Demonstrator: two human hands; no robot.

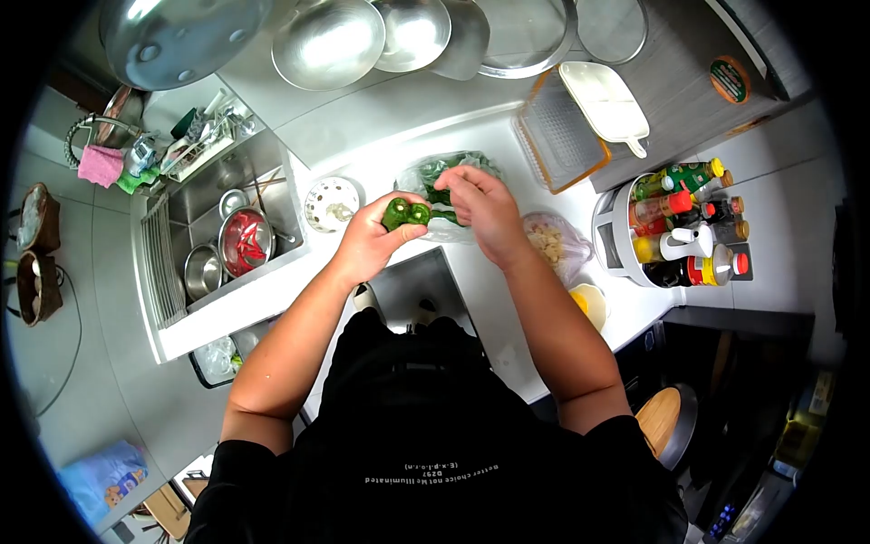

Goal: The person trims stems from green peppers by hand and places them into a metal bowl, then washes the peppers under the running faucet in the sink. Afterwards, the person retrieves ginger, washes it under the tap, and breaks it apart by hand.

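My left hand is wrapped round green peppers, with two rounded ends showing above the fingers. To its right, my right hand is closed, its fingers curled and pinched together; whatever they hold, if anything, is hidden. Beneath both hands a clear plastic bag with more green peppers lies on the white counter. A white patterned bowl with small pale pieces in it stands left of my left hand. By my right forearm is a plastic bag of pale yellowish pieces.
Left is a sink with a metal bowl of red peppers and a metal pot. At right stand a rack of bottles, a glass dish and a pale bowl. Pan lids hang along the back.
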